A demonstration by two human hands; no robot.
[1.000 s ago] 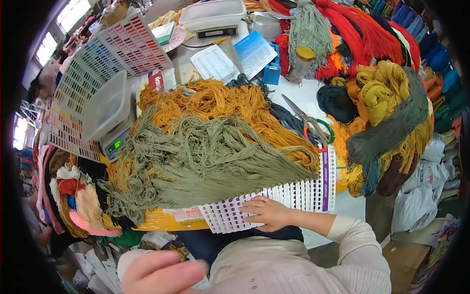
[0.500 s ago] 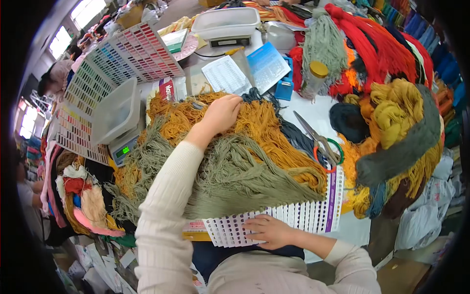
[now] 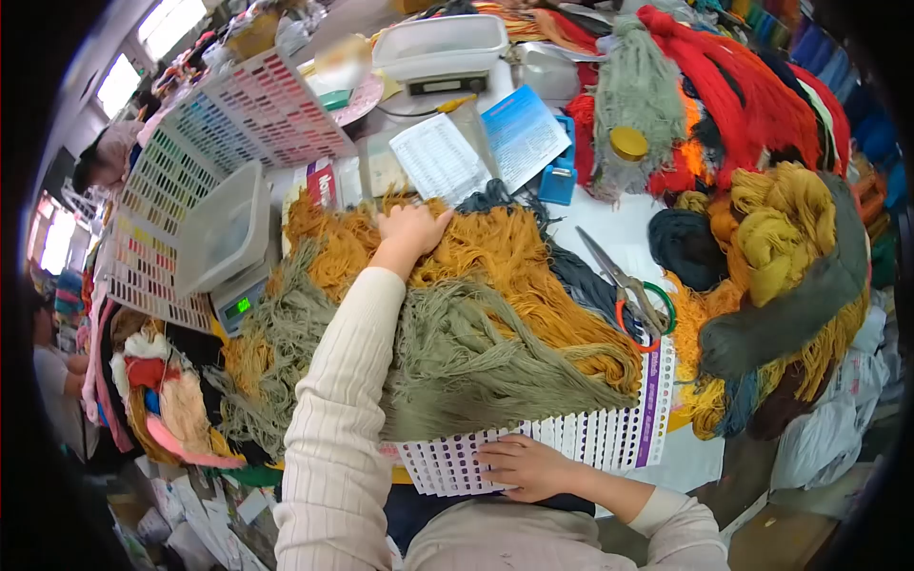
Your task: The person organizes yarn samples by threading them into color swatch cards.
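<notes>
My left hand rests with fingers apart on the upper edge of the orange-brown yarn. Grey-green yarn lies in front of it, over a row of white cards punched with holes. On the near left part of these cards my right hand lies flat, fingers spread. Dark blue-grey yarn runs along the right side of the orange-brown yarn. Scissors with red and green handles lie beside it, blades apart.
Left: a colour chart and a scale bearing a clear tray. Behind: printed sheets, a blue leaflet, another tray. Right: a gold-lidded jar, red yarn, olive yarn. A person is far left.
My left hand has moved left and slightly nearer, and its fingers are now more spread. My right hand has stayed on the cards. The whole view has shifted slightly.
</notes>
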